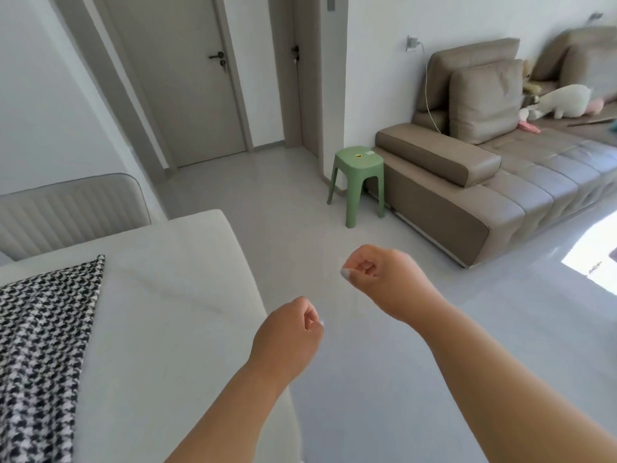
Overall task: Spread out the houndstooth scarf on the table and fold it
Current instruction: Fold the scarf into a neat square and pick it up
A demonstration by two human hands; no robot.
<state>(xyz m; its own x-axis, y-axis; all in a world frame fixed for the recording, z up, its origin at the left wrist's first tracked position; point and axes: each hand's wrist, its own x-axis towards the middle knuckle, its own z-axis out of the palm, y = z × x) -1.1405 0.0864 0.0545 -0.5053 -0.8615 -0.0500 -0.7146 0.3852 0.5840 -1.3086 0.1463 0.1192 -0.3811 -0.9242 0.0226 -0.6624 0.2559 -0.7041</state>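
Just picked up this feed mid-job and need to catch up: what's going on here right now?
A person stands at the corner of a white table with both arms held out. The left hand and the right hand are curled into loose fists and hold nothing; both hang off the table's edge, above the floor. The houndstooth scarf lies on the left part of the table, somewhat rumpled, untouched by either hand. A green stool and a brown sofa stand beyond.

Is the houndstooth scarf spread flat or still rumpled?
Rumpled, as far as visible: the houndstooth scarf lies on the white table with ridges and folds; its left part is out of frame.
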